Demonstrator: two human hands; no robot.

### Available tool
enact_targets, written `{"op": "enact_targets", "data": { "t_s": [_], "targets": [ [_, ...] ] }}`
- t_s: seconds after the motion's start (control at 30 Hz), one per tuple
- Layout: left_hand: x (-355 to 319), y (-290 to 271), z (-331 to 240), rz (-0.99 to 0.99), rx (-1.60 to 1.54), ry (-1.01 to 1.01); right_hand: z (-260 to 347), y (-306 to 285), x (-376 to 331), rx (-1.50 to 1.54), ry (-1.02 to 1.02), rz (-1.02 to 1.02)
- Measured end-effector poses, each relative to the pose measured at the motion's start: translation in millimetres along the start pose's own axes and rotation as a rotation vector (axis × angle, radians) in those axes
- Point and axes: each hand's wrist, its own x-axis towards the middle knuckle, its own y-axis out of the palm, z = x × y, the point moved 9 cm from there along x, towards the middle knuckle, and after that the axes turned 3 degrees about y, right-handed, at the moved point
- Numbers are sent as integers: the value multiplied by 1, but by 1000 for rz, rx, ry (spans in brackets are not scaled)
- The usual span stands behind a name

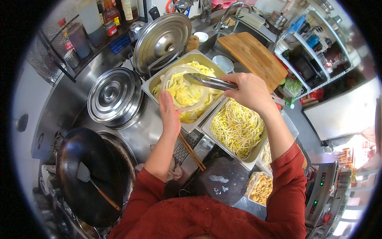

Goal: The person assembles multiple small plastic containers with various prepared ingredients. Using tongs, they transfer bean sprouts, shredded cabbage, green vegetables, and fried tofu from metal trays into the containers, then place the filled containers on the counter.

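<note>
My left hand (170, 113) is closed on the near left rim of a clear round plastic bowl (207, 93). Pale yellow shredded cabbage (181, 91) lies in that bowl. My right hand (248, 91) grips metal tongs (213, 82), whose tips reach over the bowl and touch or nearly touch the cabbage. Beneath the bowl is a rectangular metal pan (150, 88) with more of the same cabbage. To its right and nearer me stands a second metal pan (248, 162), heaped with bean sprouts (238, 129).
At the left a black wok (75, 147) holds a spatula (99, 189). Lidded steel pot (111, 95) and upright lid (161, 44) stand behind. Chopsticks (191, 152) lie near a dark round board (223, 181). A tub of yellowish pieces (260, 190), cutting board (254, 59) and faucet (229, 18) are rightward.
</note>
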Motion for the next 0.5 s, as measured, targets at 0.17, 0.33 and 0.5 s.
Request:
{"op": "enact_targets", "data": {
  "t_s": [0.17,0.33,0.5],
  "targets": [
    [2,-2,-2,-6,-43,-25,-8,-15,-10,86,10,-58],
    [-3,3,-5,-10,40,28,-5,4,-8,-5,37,88],
    [3,0,-3,-36,-20,45,-9,-1,-10,41,33,-2]
  ]
}}
